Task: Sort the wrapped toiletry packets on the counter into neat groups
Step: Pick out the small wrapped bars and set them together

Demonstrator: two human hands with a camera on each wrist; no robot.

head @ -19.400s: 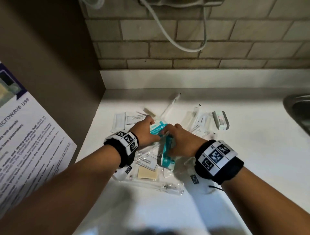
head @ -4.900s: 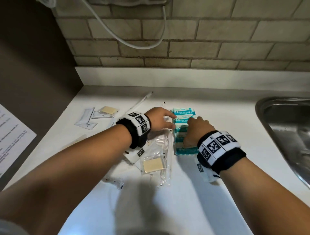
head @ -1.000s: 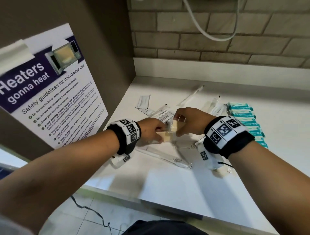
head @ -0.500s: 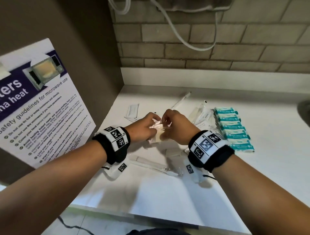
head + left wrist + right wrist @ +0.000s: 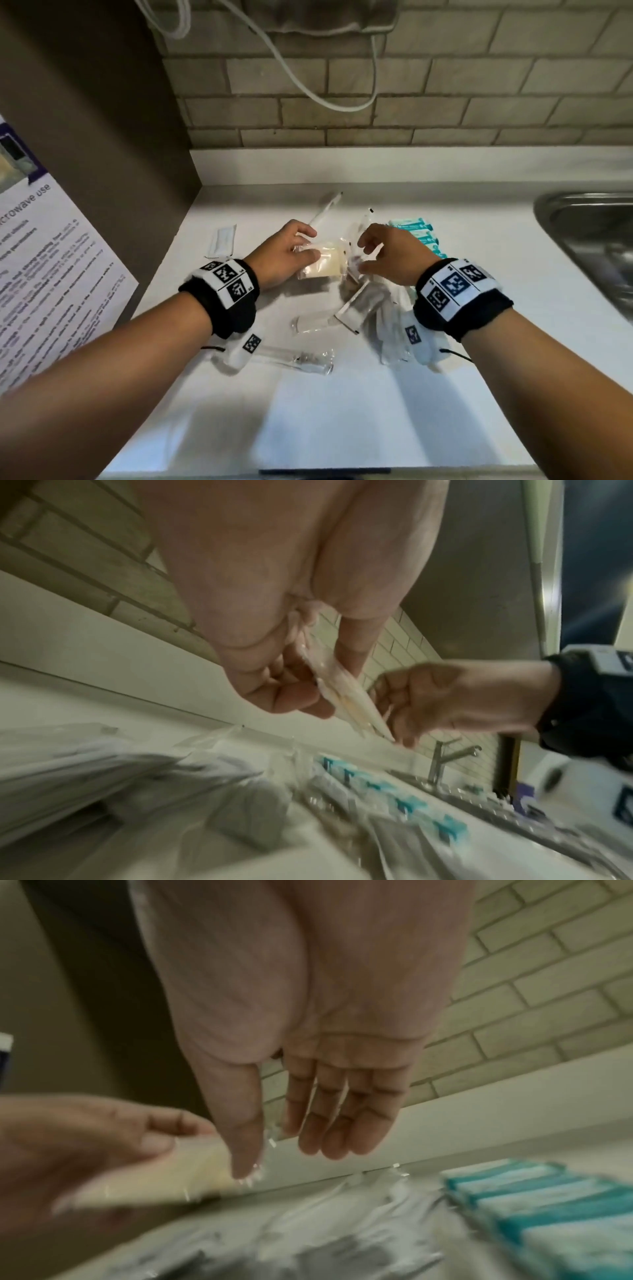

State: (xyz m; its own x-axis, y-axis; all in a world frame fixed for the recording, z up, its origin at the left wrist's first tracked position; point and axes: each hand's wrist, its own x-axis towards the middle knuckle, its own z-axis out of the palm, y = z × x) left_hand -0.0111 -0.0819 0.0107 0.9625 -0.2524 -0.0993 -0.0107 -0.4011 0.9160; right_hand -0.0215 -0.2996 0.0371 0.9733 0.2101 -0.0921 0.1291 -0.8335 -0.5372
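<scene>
A: Across the white worktop, largest first: the steel sink sits at the right edge, and the microwave notice hangs on the left wall.

B: Sorted groups?

A: One neat row of teal-and-white packets lies by the right hand. Two white sachets sit apart at the left. That looks done.

B: Left over?

A: A loose heap of clear-wrapped items lies under the right wrist, one long clear sleeve near the front, and a wrapped toothbrush at the back. Roughly half remains, I judge.

B: Grips?

A: Left hand pinches a clear packet with a cream pad, lifted just above the worktop. Right-hand fingers are loosely extended; thumb and forefinger meet crinkled film at that packet's edge. The right wrist view is blurred, so whether they actually grip it, I cannot tell.
</scene>
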